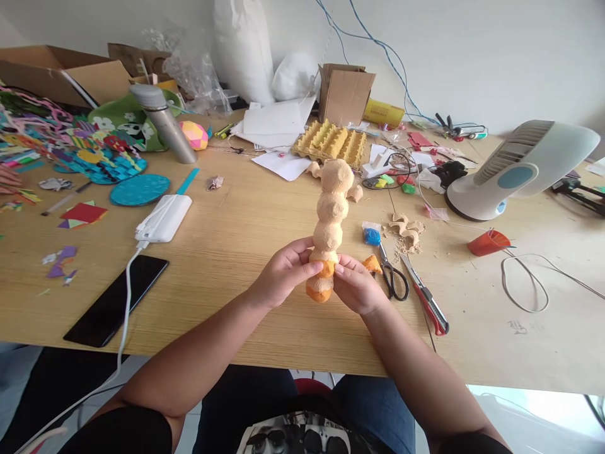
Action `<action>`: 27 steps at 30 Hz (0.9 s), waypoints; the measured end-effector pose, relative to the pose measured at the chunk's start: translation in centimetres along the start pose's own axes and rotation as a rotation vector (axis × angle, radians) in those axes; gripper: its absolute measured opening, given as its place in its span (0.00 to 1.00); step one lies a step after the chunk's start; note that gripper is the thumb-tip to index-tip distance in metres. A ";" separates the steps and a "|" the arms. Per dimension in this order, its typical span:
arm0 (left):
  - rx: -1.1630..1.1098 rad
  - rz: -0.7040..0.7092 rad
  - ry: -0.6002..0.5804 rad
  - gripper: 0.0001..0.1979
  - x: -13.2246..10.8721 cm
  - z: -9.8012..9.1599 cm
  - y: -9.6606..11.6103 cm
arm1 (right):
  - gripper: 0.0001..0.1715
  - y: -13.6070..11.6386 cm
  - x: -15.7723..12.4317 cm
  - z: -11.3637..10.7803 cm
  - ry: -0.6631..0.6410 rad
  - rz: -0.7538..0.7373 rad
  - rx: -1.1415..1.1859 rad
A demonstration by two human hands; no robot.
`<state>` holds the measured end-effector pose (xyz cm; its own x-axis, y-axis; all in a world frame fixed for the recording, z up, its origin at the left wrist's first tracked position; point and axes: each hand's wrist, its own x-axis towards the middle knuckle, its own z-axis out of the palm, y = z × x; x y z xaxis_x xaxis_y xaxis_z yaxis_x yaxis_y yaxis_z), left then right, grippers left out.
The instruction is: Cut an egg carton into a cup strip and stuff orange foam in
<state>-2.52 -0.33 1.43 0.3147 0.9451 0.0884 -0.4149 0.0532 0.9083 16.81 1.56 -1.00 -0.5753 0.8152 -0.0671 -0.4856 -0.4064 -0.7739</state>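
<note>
Both hands hold an egg-carton strip, a row of bumpy peach cups lying lengthwise away from me. Orange clay covers part of the cups at its near end. My left hand pinches the strip from the left, thumb on the orange part. From the other side my right hand grips the same spot, thumb pressed to the orange edge. Just beyond the right hand lie an orange lump and black-handled scissors. A red utility knife with its blade out is further right.
A blue clay packet, carton scraps, an orange cup and a white fan stand to the right. Leftward are a phone, a power bank and a steel bottle. A yellow egg tray sits behind.
</note>
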 end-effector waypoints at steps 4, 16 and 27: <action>0.030 -0.008 0.008 0.25 0.1 0.0 0.1 | 0.18 0.1 0.0 -0.1 0.010 0.000 0.003; -0.050 -0.056 0.102 0.24 1.0 1.2 -0.5 | 0.20 -0.5 0.1 -0.3 0.043 -0.017 0.064; -0.105 -0.078 0.076 0.26 5.0 2.2 -0.5 | 0.19 -2.3 0.8 -1.1 0.120 -0.100 0.129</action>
<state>1.14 3.68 2.30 0.2853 0.9583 -0.0158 -0.4803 0.1573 0.8629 18.18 3.64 -0.01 -0.4408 0.8945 -0.0747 -0.6214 -0.3641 -0.6937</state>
